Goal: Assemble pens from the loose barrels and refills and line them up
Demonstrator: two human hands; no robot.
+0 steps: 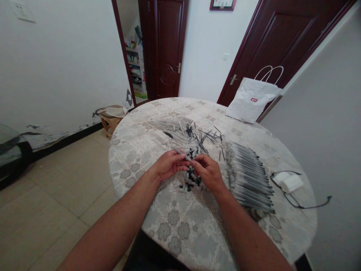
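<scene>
A slim pen (178, 150) is pinched between the thumb and fingers of my left hand (170, 165), pointing up to the left. My right hand (209, 173) has its thumb and fingertips closed at the pen's near end; whether a small part is in them is hidden. Under and between my hands lie small black and clear pen caps (191, 184), in a loose heap. Beyond them spread clear pale pen barrels (166, 128) and thin dark refills (210, 135). To the right of my right hand, many pens (251, 177) are stacked in a neat pile.
A patterned cloth covers the round table (175, 226). Black-framed glasses (299, 206) and folded white tissue (291, 183) lie at the right edge. A white paper bag (251, 99) stands at the back right. A stool (108, 126) is on the floor at the left.
</scene>
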